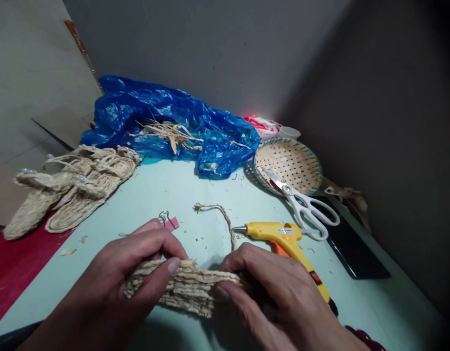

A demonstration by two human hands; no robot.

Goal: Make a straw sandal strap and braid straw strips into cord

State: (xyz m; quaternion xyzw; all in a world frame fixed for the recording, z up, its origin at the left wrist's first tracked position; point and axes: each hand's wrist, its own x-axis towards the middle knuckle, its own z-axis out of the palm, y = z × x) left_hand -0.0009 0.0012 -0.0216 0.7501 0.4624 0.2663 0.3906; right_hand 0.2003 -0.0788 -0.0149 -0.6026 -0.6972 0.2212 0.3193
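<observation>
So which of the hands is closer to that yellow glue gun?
The right hand. It lies right against the yellow glue gun, just in front of its body. The left hand is well off to its left, gripping the other end of the woven straw piece.

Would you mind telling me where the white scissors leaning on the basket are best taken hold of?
Probably by the white handle loops of the scissors, coming in from the near right. The loops lie low on the table, pointing toward the person, while the closed blades rest up on the rim of the woven basket, pointing away.
</observation>
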